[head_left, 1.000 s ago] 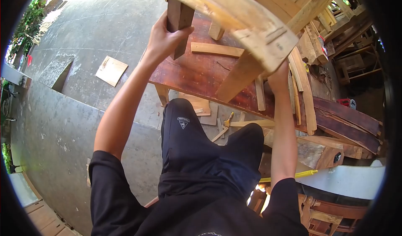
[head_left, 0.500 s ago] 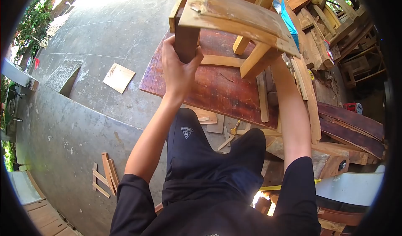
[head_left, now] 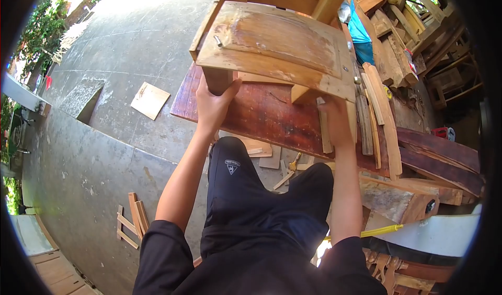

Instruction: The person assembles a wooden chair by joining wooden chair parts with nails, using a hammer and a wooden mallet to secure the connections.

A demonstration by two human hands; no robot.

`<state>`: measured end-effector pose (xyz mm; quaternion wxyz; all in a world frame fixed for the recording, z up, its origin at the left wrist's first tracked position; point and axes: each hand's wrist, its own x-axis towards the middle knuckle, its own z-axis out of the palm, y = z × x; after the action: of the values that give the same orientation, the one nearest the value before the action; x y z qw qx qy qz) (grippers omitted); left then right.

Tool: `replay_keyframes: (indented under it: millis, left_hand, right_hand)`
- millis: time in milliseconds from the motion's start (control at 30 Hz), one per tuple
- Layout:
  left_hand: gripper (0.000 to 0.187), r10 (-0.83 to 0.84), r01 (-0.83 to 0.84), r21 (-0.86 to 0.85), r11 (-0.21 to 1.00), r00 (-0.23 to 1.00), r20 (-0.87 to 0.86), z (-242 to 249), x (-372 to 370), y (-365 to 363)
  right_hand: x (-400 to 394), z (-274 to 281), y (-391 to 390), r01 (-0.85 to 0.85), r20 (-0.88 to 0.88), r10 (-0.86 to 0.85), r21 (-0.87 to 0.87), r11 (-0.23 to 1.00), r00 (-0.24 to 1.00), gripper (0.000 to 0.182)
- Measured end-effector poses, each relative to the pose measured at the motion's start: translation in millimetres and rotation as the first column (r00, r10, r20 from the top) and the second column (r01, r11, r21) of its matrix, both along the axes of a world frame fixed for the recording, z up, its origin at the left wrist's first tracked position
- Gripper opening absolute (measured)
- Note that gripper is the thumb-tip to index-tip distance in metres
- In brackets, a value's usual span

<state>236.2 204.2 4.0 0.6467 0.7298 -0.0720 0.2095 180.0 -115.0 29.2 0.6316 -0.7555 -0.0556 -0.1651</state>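
A wooden furniture frame (head_left: 282, 44) with a panelled face, a small metal knob and pale legs is tilted over the reddish-brown board (head_left: 261, 112) in front of me. My left hand (head_left: 215, 100) is wrapped round its dark brown leg at the lower left, thumb on the near side. At the lower right corner, my right hand (head_left: 337, 118) grips the frame from below, close to a pale leg. The panel's edge hides most of the right fingers. Both forearms reach forward above my knees.
Loose wood strips (head_left: 374, 112) lie along the board's right side, near a blue plastic sheet (head_left: 360, 36) and piled timber (head_left: 389, 54). Dark curved planks (head_left: 442, 156) lie farther right. A square wood piece (head_left: 150, 100) and joined slats (head_left: 133, 219) rest on the concrete floor.
The furniture frame has tipped and shifted left and down, so more of its panelled face shows. My left hand moved down and left with it; my right hand came lower and into view.
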Motion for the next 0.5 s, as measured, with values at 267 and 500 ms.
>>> replay_keyframes:
  millis: [267, 500]
  left_hand:
    - [0.043, -0.001, 0.0, -0.035, 0.999, 1.0, -0.027, -11.1, -1.1, -2.5]
    - [0.022, 0.086, -0.089, 0.026, 0.996, 0.992, 0.094, -6.2, -2.2, -9.9]
  right_hand:
    - [1.5, 25.3, 48.3, 0.172, 0.063, -0.167, -0.592, 0.787, 0.984, 0.074]
    - [-27.7, 49.1, 39.9, 0.08, -0.061, -0.138, -0.563, 0.822, 0.989, 0.077]
